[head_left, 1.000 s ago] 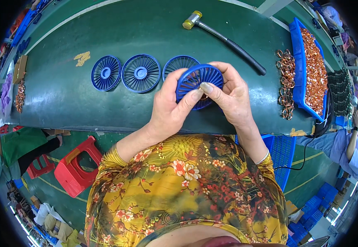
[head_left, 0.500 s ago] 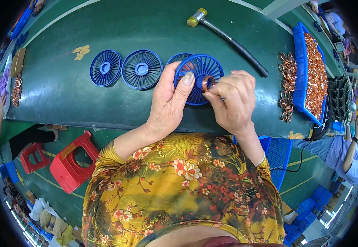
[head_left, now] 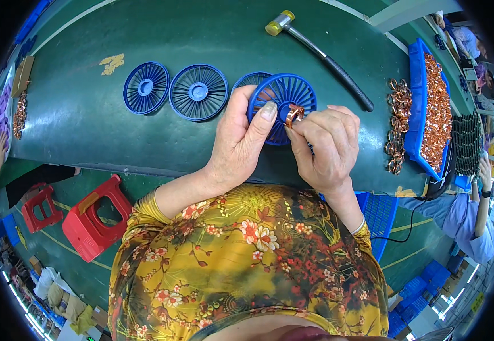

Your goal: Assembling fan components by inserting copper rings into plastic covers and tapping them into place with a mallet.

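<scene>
My left hand (head_left: 235, 142) grips a blue spoked plastic wheel (head_left: 302, 91) by its left side, thumb across the front and fingers behind. The wheel is tilted up off the table. Between the thumb and fingers of my right hand (head_left: 329, 146) is a shiny copper ring (head_left: 291, 117), held at the wheel's hub. Whether the ring touches the hub I cannot tell. Behind the held wheel lies another blue wheel (head_left: 249, 80), partly hidden. Farther left, a large blue wheel (head_left: 198, 92) and a similar one (head_left: 146, 88) lie flat on the green table.
A hammer (head_left: 316, 51) with yellow faces and a black grip lies at the back right. Loose copper rings (head_left: 398, 125) are heaped beside a blue bin (head_left: 415, 108) full of copper pieces (head_left: 435, 113). Red stools (head_left: 90, 227) stand on the floor at left. Other people work on both sides.
Both hands have shifted slightly right in the picture with the wheel and ring. The copper ring has turned, so its broad outer band shows more.
</scene>
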{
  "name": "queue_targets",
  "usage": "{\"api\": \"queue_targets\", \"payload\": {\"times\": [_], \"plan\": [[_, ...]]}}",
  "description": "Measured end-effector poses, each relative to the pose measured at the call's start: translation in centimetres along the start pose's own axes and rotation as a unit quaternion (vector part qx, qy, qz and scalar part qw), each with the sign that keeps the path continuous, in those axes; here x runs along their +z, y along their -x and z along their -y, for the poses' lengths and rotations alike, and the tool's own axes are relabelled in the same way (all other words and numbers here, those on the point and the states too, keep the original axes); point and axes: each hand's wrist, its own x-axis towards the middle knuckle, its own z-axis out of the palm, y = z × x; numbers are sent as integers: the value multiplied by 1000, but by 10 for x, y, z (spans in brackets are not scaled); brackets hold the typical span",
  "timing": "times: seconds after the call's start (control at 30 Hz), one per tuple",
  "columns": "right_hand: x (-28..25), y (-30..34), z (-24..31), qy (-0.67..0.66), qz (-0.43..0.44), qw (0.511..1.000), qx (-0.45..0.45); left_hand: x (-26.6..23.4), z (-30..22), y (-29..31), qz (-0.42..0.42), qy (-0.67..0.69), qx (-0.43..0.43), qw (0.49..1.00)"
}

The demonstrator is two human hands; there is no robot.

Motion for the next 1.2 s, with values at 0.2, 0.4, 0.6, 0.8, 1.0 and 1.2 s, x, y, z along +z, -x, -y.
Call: {"api": "queue_targets", "payload": {"times": [0.2, 0.4, 0.6, 0.8, 1.0, 1.2], "plan": [[1, -7, 2, -21, 85, 996, 22, -1, 3, 4, -2, -119, 83, 989], [4, -6, 8, -29, 85, 994, 66, -4, -3, 2, 18, -195, 120, 973], [-9, -4, 11, 66, 72, 992, 80, -9, -8, -2, 91, 35, -36, 995], [-37, -4, 8, 4, 126, 990, -62, -18, -20, 4, 253, 134, -156, 945], [-29, -2, 1, -111, 111, 988, 14, -10, -18, 9, 182, 64, -62, 979], [-16, 2, 5, -392, 93, 839, 365, -10, -11, 6, 122, -128, 109, 978]]}}
